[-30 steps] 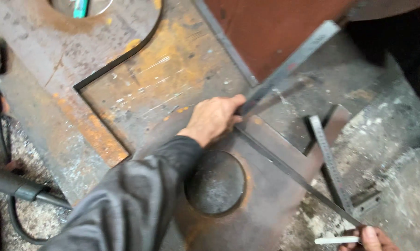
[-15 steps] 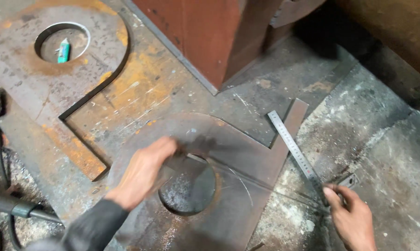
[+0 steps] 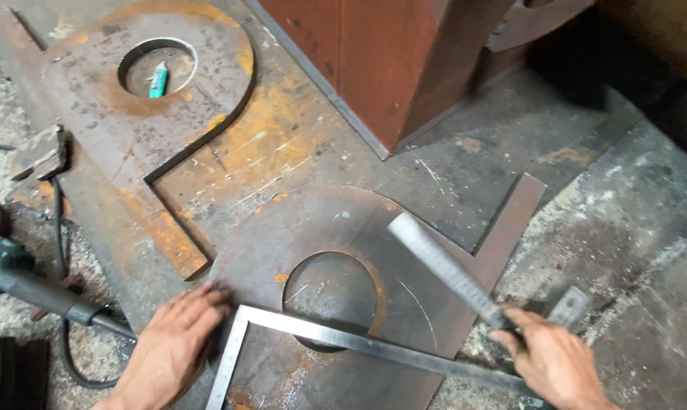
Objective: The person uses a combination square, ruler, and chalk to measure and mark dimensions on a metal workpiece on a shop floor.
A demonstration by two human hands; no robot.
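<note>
A dark steel plate [image 3: 343, 220] with a rounded end and a round hole [image 3: 332, 292] lies flat on a larger rusty plate [image 3: 282, 152]. A metal framing square [image 3: 358, 345] rests across it just below the hole. My left hand [image 3: 172, 345] lies flat at the plate's left edge, fingertips at the corner of the square. My right hand [image 3: 552, 361] grips the lower end of a long steel ruler [image 3: 442, 269], which slants up-left over the plate.
A reddish-brown steel box [image 3: 389, 53] stands upright at the back. A second rusty plate with a round hole [image 3: 157, 68] holds a green marker [image 3: 158, 80]. A power tool with its cable [image 3: 24, 281] lies at the left, beside a small metal block [image 3: 39, 152].
The view has shifted and drawn closer. My left hand slid from the hole's rim down to the plate's left edge. The framing square now lies across the plate, and the ruler swung over it.
</note>
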